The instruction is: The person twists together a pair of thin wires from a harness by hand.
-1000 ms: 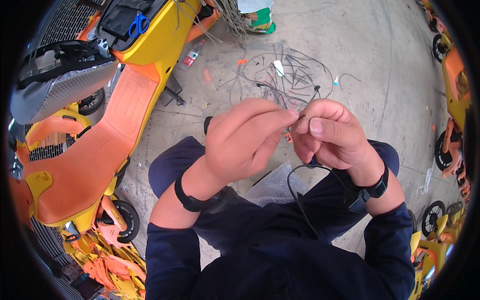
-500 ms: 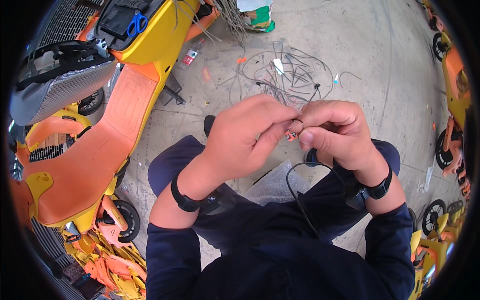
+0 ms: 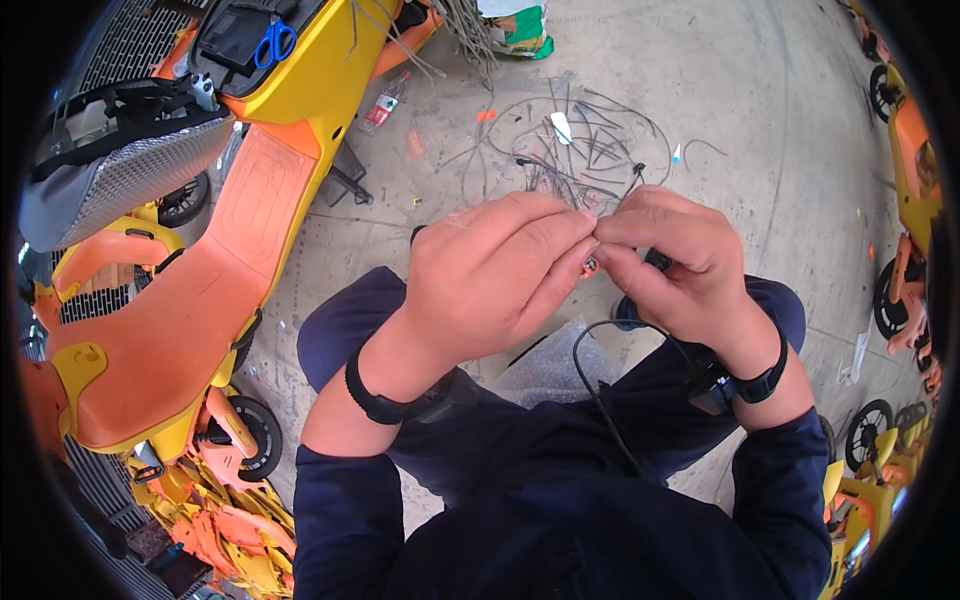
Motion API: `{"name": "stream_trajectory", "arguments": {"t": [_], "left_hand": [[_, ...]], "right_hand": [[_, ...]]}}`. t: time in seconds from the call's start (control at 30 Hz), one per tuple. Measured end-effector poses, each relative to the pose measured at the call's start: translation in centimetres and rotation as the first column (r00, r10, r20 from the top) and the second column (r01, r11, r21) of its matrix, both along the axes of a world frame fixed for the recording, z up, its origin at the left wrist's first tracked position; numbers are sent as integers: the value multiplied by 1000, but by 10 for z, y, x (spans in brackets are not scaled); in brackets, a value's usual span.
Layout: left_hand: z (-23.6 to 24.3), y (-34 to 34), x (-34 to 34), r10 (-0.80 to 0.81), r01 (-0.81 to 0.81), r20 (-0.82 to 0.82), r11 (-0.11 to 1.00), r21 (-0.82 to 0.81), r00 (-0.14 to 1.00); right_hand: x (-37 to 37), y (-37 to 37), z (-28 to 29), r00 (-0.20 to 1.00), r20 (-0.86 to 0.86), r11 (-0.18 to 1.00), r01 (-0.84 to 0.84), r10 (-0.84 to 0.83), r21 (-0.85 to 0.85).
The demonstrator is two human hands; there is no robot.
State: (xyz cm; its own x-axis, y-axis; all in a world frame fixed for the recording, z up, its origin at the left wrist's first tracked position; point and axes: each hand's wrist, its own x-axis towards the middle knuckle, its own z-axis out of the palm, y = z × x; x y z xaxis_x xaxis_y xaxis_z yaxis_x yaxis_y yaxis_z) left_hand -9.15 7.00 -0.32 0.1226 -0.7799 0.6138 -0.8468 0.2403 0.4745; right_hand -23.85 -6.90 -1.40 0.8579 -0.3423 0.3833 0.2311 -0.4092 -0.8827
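Note:
My left hand point(image 3: 495, 270) and my right hand point(image 3: 685, 260) meet in front of me, thumbs and fingertips pinched together. Between them a small orange-red piece point(image 3: 589, 267) peeks out beside the fingertips, with something dark and thin at it. Most of it is hidden by the fingers, and its kind is too small to tell. Through the gap in my right hand's curled fingers something black point(image 3: 657, 260) shows; I cannot tell whether it is held. Past my hands, a tangle of cut dark wires point(image 3: 595, 140) lies on the concrete floor.
A yellow-and-orange scooter body point(image 3: 255, 210) stands at left, with blue scissors point(image 3: 274, 45) on it. A plastic bottle point(image 3: 382, 108) lies beyond. Bubble wrap point(image 3: 560, 370) lies between my legs, and a black cable point(image 3: 590, 385) loops by my right wrist. Scooters point(image 3: 905, 170) line the right.
My left fingers have folded down and closed in against the right fingertips, covering more of the small piece. The dark wire loop seen between the fingertips before is now hidden.

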Motion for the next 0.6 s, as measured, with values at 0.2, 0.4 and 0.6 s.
{"name": "stream_trajectory", "arguments": {"t": [0.2,0.4,0.6], "left_hand": [[-3,-2,-5,90,-87,108,996,-25,990],[-6,-2,-9,131,-127,135,991,-41,982],[-4,-1,-6,75,-75,-38,997,12,996]], "right_hand": [[3,2,-3,997,53,980,57,-48,-192],[2,4,-7,997,43,980,65,-58,-189],[-2,3,-5,1000,-13,992,22,-24,-126]]}}
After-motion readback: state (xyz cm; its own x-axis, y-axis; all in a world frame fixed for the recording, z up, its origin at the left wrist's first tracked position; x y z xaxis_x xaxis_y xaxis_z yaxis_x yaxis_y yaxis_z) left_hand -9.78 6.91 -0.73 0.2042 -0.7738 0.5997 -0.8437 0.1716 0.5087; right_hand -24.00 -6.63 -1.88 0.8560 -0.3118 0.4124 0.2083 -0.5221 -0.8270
